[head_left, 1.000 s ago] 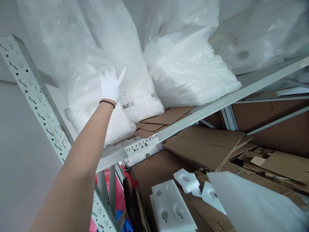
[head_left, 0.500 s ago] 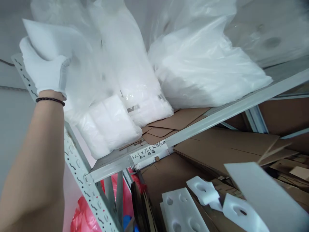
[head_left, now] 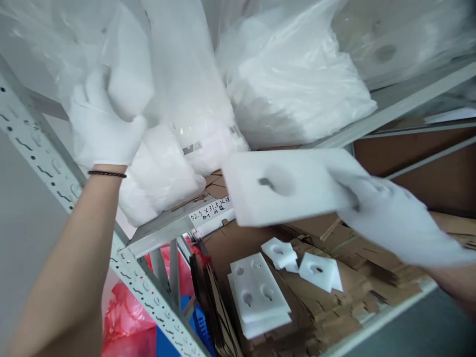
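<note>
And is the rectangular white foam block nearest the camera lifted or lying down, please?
Lifted: the white-gloved right hand grips the block by one end, and its other end hides some grey metal shelf edge.

This looks like a storeroom or warehouse for packing materials. A perforated metal rack [head_left: 150,300] stands at left; bulging plastic bags [head_left: 297,89] fill its upper shelf [head_left: 420,101]. A label [head_left: 210,210] with handwritten dimensions marks the shelf's edge, and flattened cardboard [head_left: 307,297] and cut foam pieces [head_left: 256,284] lie below, at lower centre.
</note>
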The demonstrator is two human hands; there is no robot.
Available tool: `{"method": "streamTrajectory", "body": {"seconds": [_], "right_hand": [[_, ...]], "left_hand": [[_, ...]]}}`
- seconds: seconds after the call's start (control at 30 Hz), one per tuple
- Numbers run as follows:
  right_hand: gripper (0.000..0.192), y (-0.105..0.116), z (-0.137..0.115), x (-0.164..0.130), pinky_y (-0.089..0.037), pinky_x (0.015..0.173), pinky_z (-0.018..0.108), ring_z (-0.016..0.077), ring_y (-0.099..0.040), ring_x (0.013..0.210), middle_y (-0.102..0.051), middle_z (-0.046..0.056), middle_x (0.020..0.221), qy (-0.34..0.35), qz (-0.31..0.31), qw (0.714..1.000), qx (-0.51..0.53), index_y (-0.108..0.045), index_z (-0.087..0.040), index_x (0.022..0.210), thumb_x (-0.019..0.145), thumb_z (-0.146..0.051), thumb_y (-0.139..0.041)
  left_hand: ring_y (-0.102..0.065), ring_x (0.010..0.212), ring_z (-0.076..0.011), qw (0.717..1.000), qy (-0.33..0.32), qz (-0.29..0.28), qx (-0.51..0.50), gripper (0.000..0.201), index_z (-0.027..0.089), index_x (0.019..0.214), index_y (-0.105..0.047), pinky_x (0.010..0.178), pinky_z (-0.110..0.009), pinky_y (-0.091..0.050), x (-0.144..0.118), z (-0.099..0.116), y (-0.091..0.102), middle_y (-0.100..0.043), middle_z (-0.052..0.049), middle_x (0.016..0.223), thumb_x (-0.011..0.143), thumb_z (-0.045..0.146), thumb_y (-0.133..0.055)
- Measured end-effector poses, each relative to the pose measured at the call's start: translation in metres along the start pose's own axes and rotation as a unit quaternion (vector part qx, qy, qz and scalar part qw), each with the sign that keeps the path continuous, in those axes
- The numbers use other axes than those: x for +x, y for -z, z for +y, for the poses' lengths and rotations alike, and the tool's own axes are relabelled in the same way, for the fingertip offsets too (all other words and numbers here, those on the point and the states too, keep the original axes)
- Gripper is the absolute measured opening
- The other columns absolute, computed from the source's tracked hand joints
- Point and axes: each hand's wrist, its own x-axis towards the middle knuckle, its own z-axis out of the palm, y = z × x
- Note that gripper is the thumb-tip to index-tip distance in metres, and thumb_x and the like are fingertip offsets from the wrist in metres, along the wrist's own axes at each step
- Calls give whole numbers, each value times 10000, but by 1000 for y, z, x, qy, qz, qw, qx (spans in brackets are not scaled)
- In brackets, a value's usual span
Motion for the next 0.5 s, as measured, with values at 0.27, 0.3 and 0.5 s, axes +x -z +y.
{"method": "streamTrajectory", "body": {"seconds": [0.27, 0.3, 0.5], "right_hand": [[503, 6, -98, 186, -402, 1149, 564, 396, -586, 1410, -631, 289, 1463, 105, -203, 968, -102, -668, -88, 1526, 1073, -169, -465], [509, 8, -115, 197, -398, 1151, 567, 398, -580, 1409, -619, 294, 1471, 122, -182, 971, -91, -650, -55, 1530, 1074, -156, -448], [771, 52, -236, 213, -341, 1273, 563, 434, -338, 1597, -268, 340, 1729, 405, 188, 892, 72, -263, 66, 1711, 1079, -287, -528]], "left_hand": [[-394, 1546, -434, 994, -10, -110, 11, 966, 253, 1759, -249, 1250, -624, -400, 3, 20, -3, -444, -119, 1701, 927, 632, -562], [-353, 1568, -439, 993, -9, -119, 4, 996, 258, 1767, -227, 1262, -630, -384, 5, 23, -9, -426, -112, 1720, 913, 629, -581], [-395, 1548, -407, 993, -49, -104, -33, 903, 178, 1727, -314, 1281, -592, -349, 16, 19, -38, -482, -129, 1666, 935, 481, -627]]}}
